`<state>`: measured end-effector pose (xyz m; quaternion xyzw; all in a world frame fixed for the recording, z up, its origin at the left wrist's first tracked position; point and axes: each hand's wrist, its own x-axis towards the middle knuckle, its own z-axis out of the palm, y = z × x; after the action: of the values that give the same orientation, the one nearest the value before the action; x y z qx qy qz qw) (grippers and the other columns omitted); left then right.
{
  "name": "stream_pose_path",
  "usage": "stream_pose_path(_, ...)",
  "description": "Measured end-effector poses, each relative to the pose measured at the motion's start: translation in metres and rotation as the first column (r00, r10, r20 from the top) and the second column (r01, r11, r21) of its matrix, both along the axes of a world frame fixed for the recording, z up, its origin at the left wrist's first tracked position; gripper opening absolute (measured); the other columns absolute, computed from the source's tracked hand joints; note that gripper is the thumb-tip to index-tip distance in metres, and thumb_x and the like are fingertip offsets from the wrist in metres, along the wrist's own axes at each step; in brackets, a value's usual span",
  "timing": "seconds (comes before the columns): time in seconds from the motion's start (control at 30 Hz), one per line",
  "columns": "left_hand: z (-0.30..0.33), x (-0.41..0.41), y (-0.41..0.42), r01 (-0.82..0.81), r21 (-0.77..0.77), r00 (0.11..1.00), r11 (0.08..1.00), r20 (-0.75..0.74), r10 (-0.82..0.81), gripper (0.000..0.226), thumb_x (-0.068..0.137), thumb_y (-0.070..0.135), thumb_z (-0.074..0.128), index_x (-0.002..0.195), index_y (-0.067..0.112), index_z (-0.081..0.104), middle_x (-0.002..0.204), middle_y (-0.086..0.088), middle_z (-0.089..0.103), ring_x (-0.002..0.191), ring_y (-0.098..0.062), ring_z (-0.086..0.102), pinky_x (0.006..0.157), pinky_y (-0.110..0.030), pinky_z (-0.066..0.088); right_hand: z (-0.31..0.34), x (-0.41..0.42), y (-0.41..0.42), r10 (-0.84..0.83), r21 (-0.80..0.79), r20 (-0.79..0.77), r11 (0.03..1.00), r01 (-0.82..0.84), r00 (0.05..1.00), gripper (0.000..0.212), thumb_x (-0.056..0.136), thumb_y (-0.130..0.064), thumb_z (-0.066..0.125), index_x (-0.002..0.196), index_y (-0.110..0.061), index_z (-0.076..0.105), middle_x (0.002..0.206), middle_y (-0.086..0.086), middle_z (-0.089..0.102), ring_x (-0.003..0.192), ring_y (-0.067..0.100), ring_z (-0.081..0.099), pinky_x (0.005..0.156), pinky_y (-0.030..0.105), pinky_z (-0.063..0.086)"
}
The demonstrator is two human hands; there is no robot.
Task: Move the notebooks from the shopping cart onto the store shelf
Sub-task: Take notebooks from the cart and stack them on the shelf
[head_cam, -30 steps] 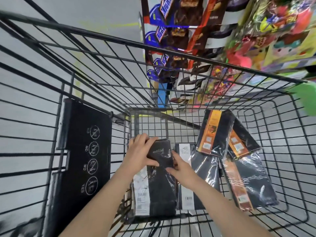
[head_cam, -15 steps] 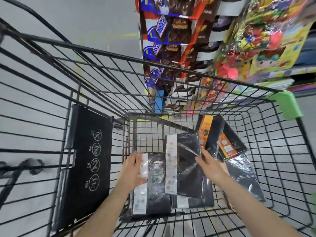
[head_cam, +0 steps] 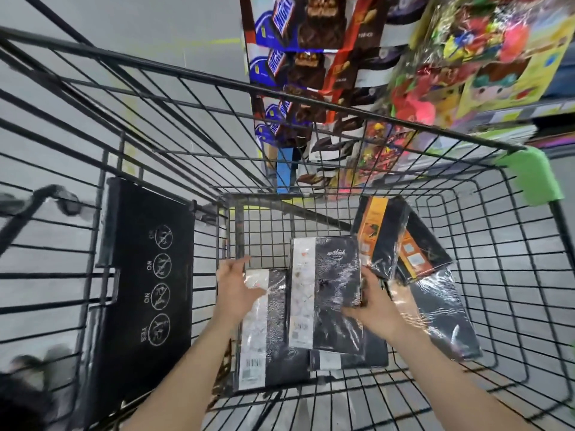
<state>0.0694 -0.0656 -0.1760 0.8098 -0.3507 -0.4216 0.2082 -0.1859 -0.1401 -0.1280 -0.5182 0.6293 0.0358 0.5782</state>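
Note:
Several shrink-wrapped black notebooks lie in the wire shopping cart (head_cam: 466,409). My right hand (head_cam: 371,303) grips the right edge of a black notebook with a white band (head_cam: 326,290) and holds it raised above the others. My left hand (head_cam: 235,286) hovers with its fingers spread over the top of a second black-and-white notebook (head_cam: 264,334) lying on the cart floor. Another notebook (head_cam: 351,357) lies beneath the raised one. Black notebooks with orange bands (head_cam: 381,234) lean at the cart's right, one lying flat (head_cam: 435,315).
The cart's black child-seat flap (head_cam: 146,284) with warning icons hangs at the left. A green corner bumper (head_cam: 536,175) caps the right rim. Beyond the cart stand a chocolate bar display (head_cam: 298,57) and colourful shelf goods (head_cam: 485,57). Grey floor lies to the left.
My right hand has lifted the white-banded notebook higher off the pile. My left hand has come off the lower notebook and spread its fingers.

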Motion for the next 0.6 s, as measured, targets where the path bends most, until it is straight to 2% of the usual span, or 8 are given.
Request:
stream_pose_path(0.1, 0.004, -0.002, 0.002, -0.161, 0.026, 0.982, 0.987, -0.096, 0.163, 0.078, 0.069, 0.015, 0.081, 0.137, 0.01, 0.041, 0.144, -0.008, 0.027, 0.129, -0.023, 0.035, 0.111, -0.03, 0.027, 0.006, 0.0, -0.001, -0.001, -0.038, -0.045, 0.999, 0.0, 0.999, 0.088, 0.074, -0.005, 0.075, 0.143, -0.018, 0.02, 0.139, 0.009, 0.046, 0.127, 0.025, 0.045, 0.108, 0.038, 0.035)
stream_pose_path(0.2, 0.014, -0.007, 0.005, -0.191, 0.089, 0.958, 0.978, -0.2, 0.205, 0.074, 0.072, 0.014, 0.078, 0.137, 0.018, 0.041, 0.148, -0.004, 0.033, 0.133, -0.022, 0.034, 0.105, -0.03, 0.029, 0.015, 0.001, 0.0, 0.037, -0.106, -0.103, 0.993, -0.048, 0.994, 0.063, 0.082, -0.011, 0.067, 0.135, -0.006, 0.033, 0.131, 0.011, 0.051, 0.123, 0.025, 0.048, 0.096, 0.027, 0.036)
stream_pose_path(0.27, 0.02, -0.009, 0.008, -0.145, 0.105, 0.95, 0.984, -0.262, 0.168, 0.084, 0.073, 0.007, 0.076, 0.142, 0.023, 0.031, 0.15, 0.0, 0.028, 0.137, -0.021, 0.029, 0.109, -0.033, 0.028, 0.019, 0.002, 0.003, 0.03, -0.14, -0.097, 0.989, -0.044, 0.995, 0.055, 0.086, -0.01, 0.062, 0.134, -0.006, 0.035, 0.13, 0.01, 0.052, 0.115, 0.021, 0.052, 0.086, 0.02, 0.036)
stream_pose_path(0.33, 0.02, -0.008, 0.013, -0.103, 0.132, 0.954, 0.986, -0.266, 0.136, 0.099, 0.074, -0.003, 0.071, 0.147, 0.03, 0.012, 0.154, 0.004, 0.017, 0.139, -0.021, 0.026, 0.111, -0.037, 0.03, 0.021, 0.003, 0.007, 0.021, -0.142, -0.103, 0.989, -0.035, 0.995, 0.058, 0.091, -0.01, 0.055, 0.141, -0.012, 0.028, 0.137, 0.007, 0.046, 0.11, 0.024, 0.055, 0.077, 0.017, 0.042)
stream_pose_path(0.4, 0.021, -0.005, 0.019, -0.129, 0.192, 0.953, 0.973, -0.249, 0.175, 0.104, 0.076, -0.007, 0.066, 0.148, 0.033, 0.002, 0.152, 0.008, 0.015, 0.127, -0.022, 0.045, 0.099, -0.037, 0.045, 0.024, 0.003, 0.009, 0.002, -0.073, -0.09, 0.997, -0.009, 0.996, 0.062, 0.095, -0.013, 0.049, 0.146, -0.02, 0.015, 0.148, 0.005, 0.033, 0.113, 0.033, 0.055, 0.085, 0.028, 0.048)
stream_pose_path(0.5, 0.027, -0.01, 0.031, -0.087, 0.224, 0.953, 0.971, -0.266, 0.146, 0.095, 0.08, -0.005, 0.062, 0.149, 0.026, 0.004, 0.153, 0.001, 0.021, 0.12, -0.018, 0.05, 0.095, -0.022, 0.041, 0.029, 0.003, 0.013, 0.003, -0.003, -0.016, 1.0, -0.003, 1.0, 0.081, 0.092, -0.013, 0.054, 0.147, -0.032, -0.003, 0.156, 0.003, 0.013, 0.134, 0.03, 0.036, 0.104, 0.031, 0.033)
stream_pose_path(0.57, 0.031, -0.016, 0.041, 0.007, 0.239, 0.952, 0.971, -0.298, 0.067, 0.099, 0.083, -0.006, 0.057, 0.148, 0.031, -0.008, 0.154, 0.0, 0.018, 0.09, -0.002, 0.054, 0.073, -0.009, 0.045, 0.035, 0.003, 0.014, 0.021, 0.002, 0.008, 1.0, -0.021, 1.0, 0.092, 0.088, -0.006, 0.058, 0.146, -0.034, -0.008, 0.157, 0.002, 0.01, 0.132, 0.033, 0.037, 0.103, 0.036, 0.035)
stream_pose_path(0.6, 0.034, -0.017, 0.043, 0.036, 0.229, 0.954, 0.973, -0.298, 0.035, 0.101, 0.084, -0.007, 0.055, 0.146, 0.035, -0.014, 0.154, -0.001, 0.018, 0.079, 0.002, 0.049, 0.062, -0.01, 0.046, 0.039, 0.003, 0.015, 0.027, 0.0, 0.02, 1.0, -0.027, 0.999, 0.094, 0.088, -0.003, 0.058, 0.146, -0.034, -0.009, 0.156, 0.001, 0.012, 0.131, 0.033, 0.039, 0.102, 0.036, 0.036)
